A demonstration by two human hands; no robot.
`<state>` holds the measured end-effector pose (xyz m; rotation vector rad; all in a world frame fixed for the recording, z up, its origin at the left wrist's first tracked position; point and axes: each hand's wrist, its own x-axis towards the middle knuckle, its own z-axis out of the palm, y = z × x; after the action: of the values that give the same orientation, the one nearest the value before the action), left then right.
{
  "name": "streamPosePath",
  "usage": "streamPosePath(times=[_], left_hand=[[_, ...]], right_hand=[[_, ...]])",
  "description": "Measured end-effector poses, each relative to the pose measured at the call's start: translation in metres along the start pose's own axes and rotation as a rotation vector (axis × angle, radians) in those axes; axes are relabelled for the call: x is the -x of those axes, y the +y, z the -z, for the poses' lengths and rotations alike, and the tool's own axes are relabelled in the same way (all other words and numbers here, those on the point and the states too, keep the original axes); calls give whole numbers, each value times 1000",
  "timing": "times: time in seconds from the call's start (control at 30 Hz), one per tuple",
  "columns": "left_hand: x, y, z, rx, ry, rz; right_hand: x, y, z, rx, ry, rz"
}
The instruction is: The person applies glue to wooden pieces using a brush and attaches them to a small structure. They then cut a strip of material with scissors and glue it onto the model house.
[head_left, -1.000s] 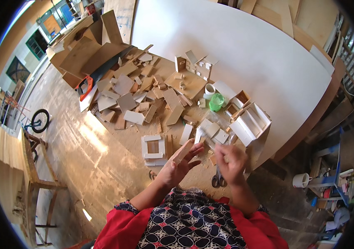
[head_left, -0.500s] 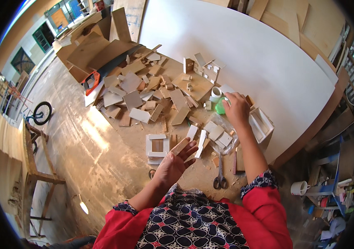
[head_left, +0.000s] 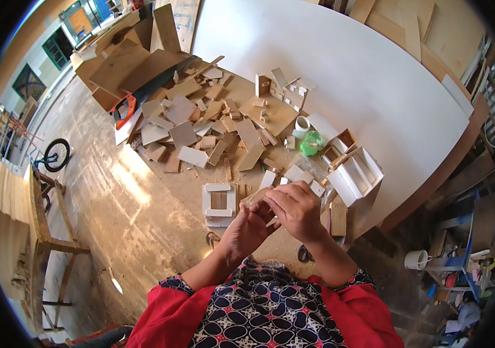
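Note:
My left hand (head_left: pixel 240 232) holds a small flat strip of wood (head_left: pixel 253 199) between thumb and fingers, in front of my body. Against that strip, my right hand (head_left: pixel 298 211) is closed in a pinch; whatever its fingertips grip is hidden. A square white frame (head_left: pixel 208 200) lies just left of my hands. Beyond them sits a green, rounded see-through tub (head_left: pixel 312 143), beside a white roll (head_left: pixel 302 124). My right hand largely covers the scissors (head_left: pixel 303 253), and some pale wood pieces (head_left: pixel 297 174) lie behind it.
A heap of wood offcuts (head_left: pixel 201 127) spreads to the left, with an orange-handled saw (head_left: pixel 123 111) at its edge. A small model of walls (head_left: pixel 292 95) stands behind. At right are a white box with compartments (head_left: pixel 358 177) and a large white board (head_left: pixel 386 110).
My right hand has come away from the green tub, down and left, to meet the strip in my left hand. The left hand has stayed nearly in place.

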<state>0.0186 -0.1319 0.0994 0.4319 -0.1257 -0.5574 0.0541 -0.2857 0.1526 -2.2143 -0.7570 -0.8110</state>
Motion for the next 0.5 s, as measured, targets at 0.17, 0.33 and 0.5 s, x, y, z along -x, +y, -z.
streamPosePath(times=[0.17,0.33,0.5], left_hand=[[0,-8,4,-10,-9,-3],[15,-11,6,-188,84,138],[56,-2,9,-594,149,248]], right_hand=[[5,-2,1,34,-3,30],[11,5,-10,-190,-45,-250],[47,33,-66,-622,-343,-960]])
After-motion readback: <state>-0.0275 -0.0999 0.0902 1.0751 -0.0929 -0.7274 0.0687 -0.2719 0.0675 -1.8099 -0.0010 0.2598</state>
